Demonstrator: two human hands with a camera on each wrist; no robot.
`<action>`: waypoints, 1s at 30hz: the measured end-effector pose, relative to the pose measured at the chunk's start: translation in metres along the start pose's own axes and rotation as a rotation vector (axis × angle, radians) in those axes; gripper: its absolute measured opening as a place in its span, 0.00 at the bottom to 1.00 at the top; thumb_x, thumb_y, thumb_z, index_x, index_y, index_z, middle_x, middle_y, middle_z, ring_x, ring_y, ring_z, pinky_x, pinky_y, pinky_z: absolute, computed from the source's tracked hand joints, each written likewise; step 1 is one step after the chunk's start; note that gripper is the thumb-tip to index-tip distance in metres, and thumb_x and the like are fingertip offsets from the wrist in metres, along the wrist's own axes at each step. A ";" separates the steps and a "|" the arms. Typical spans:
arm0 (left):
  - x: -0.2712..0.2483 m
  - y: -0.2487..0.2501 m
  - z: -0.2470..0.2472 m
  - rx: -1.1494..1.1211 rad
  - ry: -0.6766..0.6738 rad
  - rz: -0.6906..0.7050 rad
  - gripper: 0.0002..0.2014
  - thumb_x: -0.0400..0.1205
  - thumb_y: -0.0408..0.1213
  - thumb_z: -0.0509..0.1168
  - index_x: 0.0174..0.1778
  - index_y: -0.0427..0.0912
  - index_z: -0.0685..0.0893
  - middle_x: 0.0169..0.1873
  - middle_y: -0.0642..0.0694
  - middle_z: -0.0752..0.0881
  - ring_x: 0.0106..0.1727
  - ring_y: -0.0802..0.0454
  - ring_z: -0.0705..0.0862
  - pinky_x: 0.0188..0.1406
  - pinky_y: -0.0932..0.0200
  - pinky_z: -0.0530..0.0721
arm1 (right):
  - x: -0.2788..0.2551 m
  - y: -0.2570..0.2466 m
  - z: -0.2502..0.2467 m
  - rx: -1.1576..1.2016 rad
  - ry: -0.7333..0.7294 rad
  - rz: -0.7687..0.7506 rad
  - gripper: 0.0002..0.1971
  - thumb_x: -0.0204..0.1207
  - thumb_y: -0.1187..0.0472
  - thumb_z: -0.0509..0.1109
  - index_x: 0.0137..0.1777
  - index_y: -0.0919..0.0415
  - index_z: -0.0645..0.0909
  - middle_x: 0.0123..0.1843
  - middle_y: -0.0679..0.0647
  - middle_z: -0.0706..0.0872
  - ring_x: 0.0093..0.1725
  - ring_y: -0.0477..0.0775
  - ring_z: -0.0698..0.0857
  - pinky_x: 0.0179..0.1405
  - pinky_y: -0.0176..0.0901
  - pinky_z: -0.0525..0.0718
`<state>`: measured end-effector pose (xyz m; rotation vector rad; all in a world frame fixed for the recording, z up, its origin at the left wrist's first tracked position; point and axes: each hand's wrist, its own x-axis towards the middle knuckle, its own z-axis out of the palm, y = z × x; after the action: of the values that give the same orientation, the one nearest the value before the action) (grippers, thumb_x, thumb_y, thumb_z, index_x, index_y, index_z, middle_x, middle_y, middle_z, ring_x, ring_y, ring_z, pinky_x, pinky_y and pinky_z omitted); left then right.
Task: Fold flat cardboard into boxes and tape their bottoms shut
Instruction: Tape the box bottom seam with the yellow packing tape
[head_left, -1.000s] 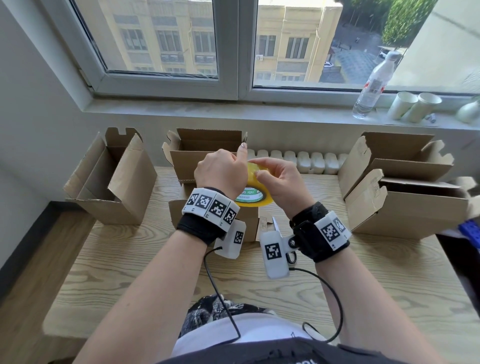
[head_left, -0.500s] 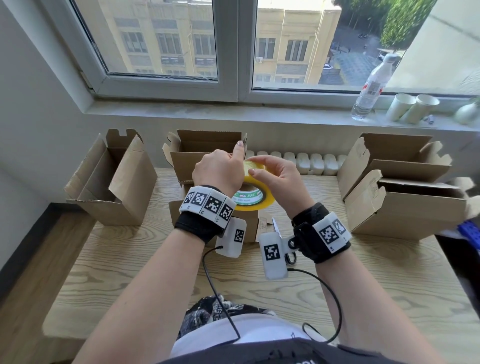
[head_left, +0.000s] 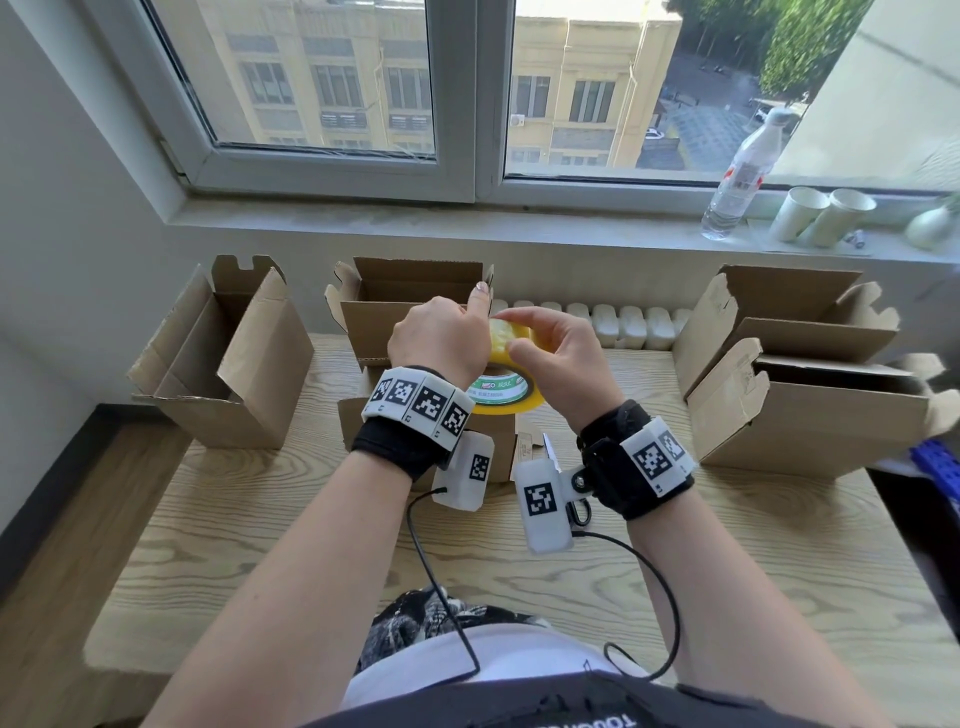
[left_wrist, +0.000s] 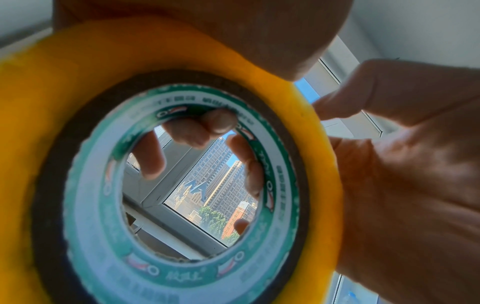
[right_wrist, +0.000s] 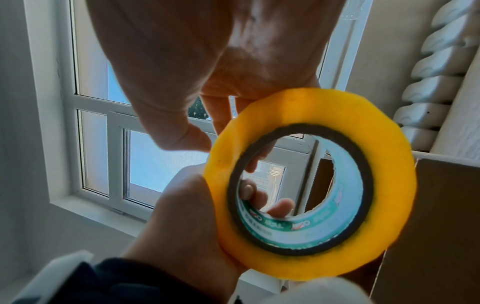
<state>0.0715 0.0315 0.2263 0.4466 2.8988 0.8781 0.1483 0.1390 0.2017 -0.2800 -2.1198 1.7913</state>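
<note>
- On the far left of the wooden desk stands an open cardboard box with its flaps up.
- Near the middle, at the back, sits another open box, right behind the hands.
- The left hand is curled around the left side of the yellow tape roll. Its fingers poke into the hole of the roll, and its first finger points up.
- The tape roll is held up in the air between both hands, above a small brown box on the desk. The roll has a green and white ring inside.
- The right hand holds the right side of the roll. Its thumb and fingers pinch the top edge of the roll.
- Scissors lie on the desk just under the right wrist, mostly hidden.
- On the right side of the desk, two bigger open boxes sit close together, one behind the other.
- On the window sill, at the right, stand a clear water bottle and two paper cups tipped on their sides.
</note>
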 end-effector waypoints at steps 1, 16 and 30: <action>0.001 0.000 -0.001 -0.002 0.005 0.000 0.33 0.88 0.59 0.43 0.48 0.38 0.88 0.53 0.36 0.88 0.55 0.37 0.83 0.50 0.51 0.72 | 0.000 0.000 0.000 -0.006 0.004 -0.007 0.17 0.61 0.50 0.69 0.51 0.50 0.87 0.45 0.51 0.88 0.44 0.50 0.86 0.49 0.51 0.88; 0.003 0.003 -0.003 0.035 0.029 0.032 0.33 0.88 0.59 0.43 0.40 0.40 0.86 0.45 0.39 0.88 0.46 0.41 0.80 0.46 0.51 0.73 | 0.000 -0.005 -0.008 0.100 -0.044 -0.016 0.12 0.67 0.61 0.75 0.52 0.52 0.88 0.50 0.59 0.91 0.49 0.58 0.89 0.59 0.60 0.87; 0.002 0.002 0.001 0.053 -0.018 0.008 0.33 0.89 0.58 0.44 0.50 0.38 0.89 0.53 0.37 0.88 0.48 0.42 0.77 0.47 0.53 0.70 | 0.001 0.000 -0.006 0.000 -0.015 -0.003 0.16 0.64 0.61 0.71 0.53 0.56 0.89 0.44 0.49 0.90 0.42 0.50 0.86 0.48 0.52 0.89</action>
<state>0.0705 0.0342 0.2271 0.4674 2.9122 0.7957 0.1501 0.1449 0.2031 -0.2640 -2.1292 1.7966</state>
